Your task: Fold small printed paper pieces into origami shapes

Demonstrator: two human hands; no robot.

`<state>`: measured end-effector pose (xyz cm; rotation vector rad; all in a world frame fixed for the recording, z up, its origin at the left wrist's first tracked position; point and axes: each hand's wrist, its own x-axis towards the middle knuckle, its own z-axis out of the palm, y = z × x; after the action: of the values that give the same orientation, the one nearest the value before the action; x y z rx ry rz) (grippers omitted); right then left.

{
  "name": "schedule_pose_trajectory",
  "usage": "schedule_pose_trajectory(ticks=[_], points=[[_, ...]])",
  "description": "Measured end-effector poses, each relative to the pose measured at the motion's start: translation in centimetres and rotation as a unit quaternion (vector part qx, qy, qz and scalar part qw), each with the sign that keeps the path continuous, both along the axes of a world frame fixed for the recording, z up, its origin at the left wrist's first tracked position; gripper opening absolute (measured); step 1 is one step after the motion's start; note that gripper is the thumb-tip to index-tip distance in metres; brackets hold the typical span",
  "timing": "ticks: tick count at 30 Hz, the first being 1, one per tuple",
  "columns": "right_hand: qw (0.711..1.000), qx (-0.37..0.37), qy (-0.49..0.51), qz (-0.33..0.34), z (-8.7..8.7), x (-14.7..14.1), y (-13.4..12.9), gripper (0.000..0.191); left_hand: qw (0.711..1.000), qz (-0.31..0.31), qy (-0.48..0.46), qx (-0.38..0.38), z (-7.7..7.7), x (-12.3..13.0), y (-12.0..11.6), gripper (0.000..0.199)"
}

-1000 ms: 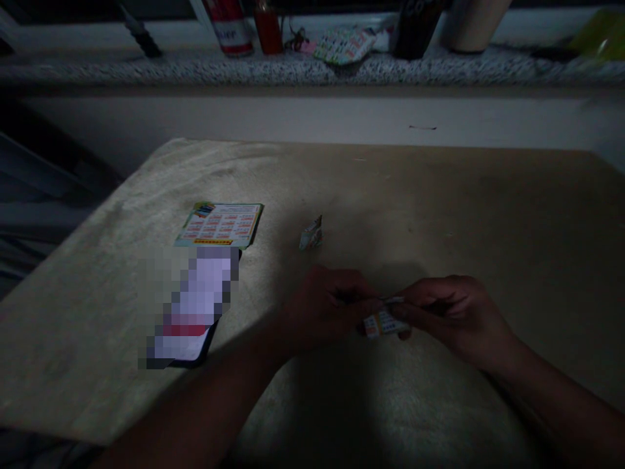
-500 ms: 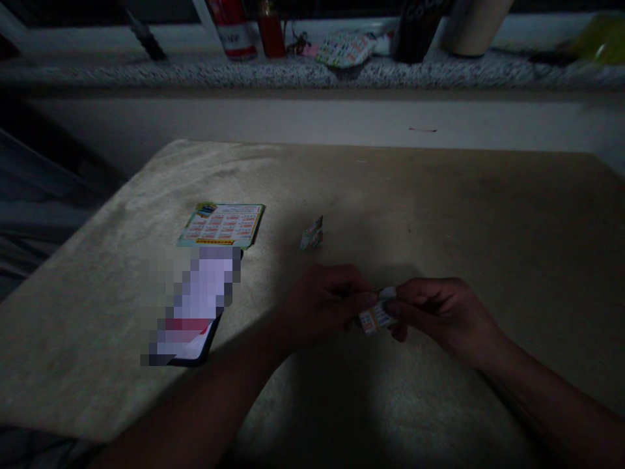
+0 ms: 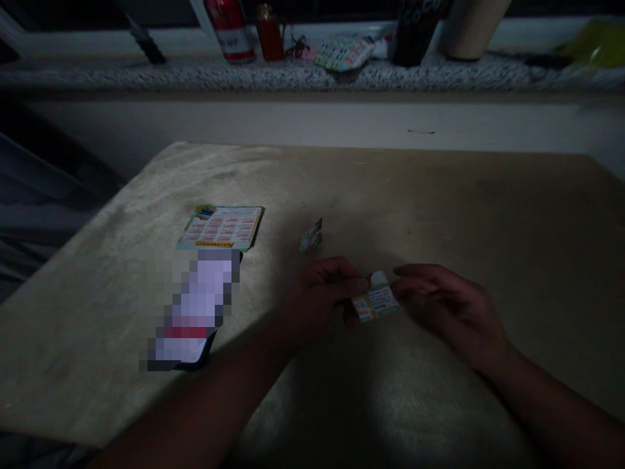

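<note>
Landmark: crumpled paper scrap point(image 3: 311, 238). Right of and beyond it, open tabletop point(image 3: 488, 208) runs to wall point(image 3: 317, 122). Left: printed card point(image 3: 222, 228) and smartphone point(image 3: 208, 286) obstruct. Nearer side: left hand point(image 3: 322, 293), held packet point(image 3: 375, 299), right hand point(image 3: 454, 309) obstruct.

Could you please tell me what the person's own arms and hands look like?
The left hand and right hand are bare, without gloves. No sleeves cover the visible left forearm or right forearm. In this dim light, no watch, ring or marking can be made out.
</note>
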<state>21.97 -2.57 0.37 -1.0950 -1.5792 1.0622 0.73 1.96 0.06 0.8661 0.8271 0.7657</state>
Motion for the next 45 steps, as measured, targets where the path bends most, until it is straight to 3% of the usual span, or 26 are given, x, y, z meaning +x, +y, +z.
schedule_pose_trajectory(ticks=[4,7,12,18,22,27,32,35,38,40,42,45], points=[[0.973,0.184,-0.137,0.013,-0.1,0.1,0.1,0.041,0.997,-0.022,-0.034,-0.066,-0.1,0.3,-0.1,0.024],[0.958,0.240,-0.153,0.032,0.1,-0.3,0.3,0.035,0.994,-0.023,-0.044,-0.100,-0.2,0.7,-0.4,0.023],[0.956,0.247,-0.157,0.026,0.2,-0.6,0.5,0.023,0.991,-0.024,-0.046,-0.125,0.1,1.0,-0.7,0.024],[0.962,0.222,-0.158,0.010,0.6,-0.3,0.1,0.017,0.984,-0.098,-0.054,-0.136,0.1,0.7,-0.7,0.024],[0.977,0.183,-0.111,0.005,0.5,-0.3,-0.1,0.025,0.981,-0.125,-0.063,-0.133,0.0,0.5,-0.7,0.027],[0.979,0.173,-0.104,-0.018,0.1,-0.5,0.0,0.017,0.965,-0.138,-0.072,-0.211,0.8,0.4,-0.8,0.023],[0.972,0.211,-0.088,0.048,0.4,-0.9,0.5,0.021,0.954,-0.161,-0.068,-0.245,1.2,0.5,-1.1,0.023],[0.975,0.199,-0.079,0.051,0.6,-1.0,0.5,0.019,0.968,-0.162,-0.036,-0.190,0.7,0.6,-1.2,0.024],[0.984,0.162,-0.063,0.035,0.6,-0.9,0.3,0.016,0.987,-0.142,0.071,-0.028,0.3,0.6,-1.4,0.036],[0.992,0.112,-0.050,0.034,0.6,-0.8,0.1,0.012,0.977,-0.105,0.140,0.119,0.5,0.3,-1.4,0.042],[0.997,0.048,-0.043,0.039,0.5,-0.7,0.0,0.008,0.951,-0.072,0.171,0.247,0.9,0.0,-1.5,0.034],[0.997,-0.030,-0.030,0.059,0.4,-0.6,-0.2,0.008,0.935,-0.077,0.167,0.305,1.5,-0.1,-1.6,0.020]])
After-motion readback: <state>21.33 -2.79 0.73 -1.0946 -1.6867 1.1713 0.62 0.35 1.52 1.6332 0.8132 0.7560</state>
